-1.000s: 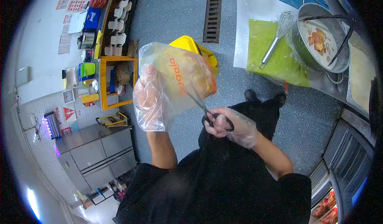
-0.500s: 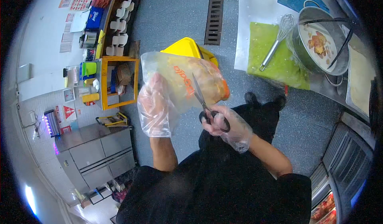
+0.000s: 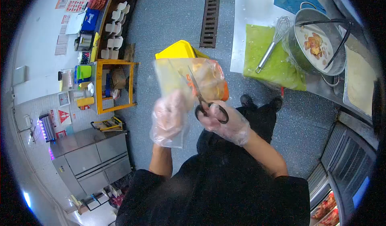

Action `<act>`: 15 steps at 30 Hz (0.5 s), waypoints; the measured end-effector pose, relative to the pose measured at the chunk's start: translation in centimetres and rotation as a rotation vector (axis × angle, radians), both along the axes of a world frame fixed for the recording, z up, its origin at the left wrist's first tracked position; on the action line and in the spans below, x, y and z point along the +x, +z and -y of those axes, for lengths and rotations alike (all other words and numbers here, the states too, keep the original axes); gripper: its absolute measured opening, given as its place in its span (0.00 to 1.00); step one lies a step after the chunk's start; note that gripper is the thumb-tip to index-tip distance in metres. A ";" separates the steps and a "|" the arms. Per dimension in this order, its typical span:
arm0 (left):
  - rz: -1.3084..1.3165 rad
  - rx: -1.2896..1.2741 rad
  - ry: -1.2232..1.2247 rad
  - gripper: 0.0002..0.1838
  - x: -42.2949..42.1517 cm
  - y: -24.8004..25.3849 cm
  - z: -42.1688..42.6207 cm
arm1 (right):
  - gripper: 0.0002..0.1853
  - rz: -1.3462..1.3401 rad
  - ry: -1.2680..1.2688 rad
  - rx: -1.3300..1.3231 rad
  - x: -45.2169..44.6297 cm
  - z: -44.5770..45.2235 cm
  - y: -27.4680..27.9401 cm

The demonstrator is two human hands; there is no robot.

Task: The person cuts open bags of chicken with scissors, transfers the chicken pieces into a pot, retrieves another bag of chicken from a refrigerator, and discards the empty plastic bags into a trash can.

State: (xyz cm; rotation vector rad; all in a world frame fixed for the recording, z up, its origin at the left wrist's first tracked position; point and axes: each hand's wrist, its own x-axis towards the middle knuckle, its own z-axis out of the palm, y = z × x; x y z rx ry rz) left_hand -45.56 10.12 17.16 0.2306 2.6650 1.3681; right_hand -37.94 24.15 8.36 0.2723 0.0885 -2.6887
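My left hand (image 3: 169, 114), in a clear disposable glove, grips the near edge of a clear plastic bag (image 3: 207, 74) with orange print. Pale and orange-tinged food pieces show through the bag's far right part; I cannot tell their kind. In my gloved right hand (image 3: 225, 123) is a pair of black-handled scissors (image 3: 195, 85), fingers through the handle loops. The blades are spread and point away from me, over the bag. Whether they touch the plastic is hard to make out. Behind the bag stands a yellow bin (image 3: 177, 50) on the floor.
On the right a steel counter (image 3: 238, 45) carries a green bag (image 3: 257, 45), a whisk (image 3: 273, 45) and a pot (image 3: 341, 51) with white contents and orange-brown pieces. A pale-filled tray (image 3: 360, 81) lies nearer. Shelving with a yellow frame (image 3: 100, 93) stands left. A drain grate (image 3: 210, 21) runs along the floor.
The scissors' blades have spread apart and moved left over the bag. My left hand has come closer to my right, and the bag has tilted and crumpled. The whole view has shifted slightly.
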 end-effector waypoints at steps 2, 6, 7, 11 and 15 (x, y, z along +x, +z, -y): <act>-0.066 -0.009 0.036 0.16 -0.6 1.4 -0.5 | 0.13 -0.088 0.054 0.020 0.7 -0.2 -1.4; -0.055 -0.256 -0.134 0.15 0.0 2.0 -1.3 | 0.18 -0.189 0.015 0.119 1.1 -0.1 -0.8; -0.092 -0.217 -0.181 0.15 0.7 1.5 -1.5 | 0.20 -0.171 -0.058 0.192 1.1 0.7 -0.4; -0.193 -0.079 -0.291 0.13 0.5 -1.0 -0.4 | 0.26 -0.059 -0.039 0.051 0.1 1.9 -0.5; -0.064 0.015 0.081 0.15 -0.8 0.5 0.1 | 0.38 -0.246 0.161 -0.033 1.1 -0.8 -1.5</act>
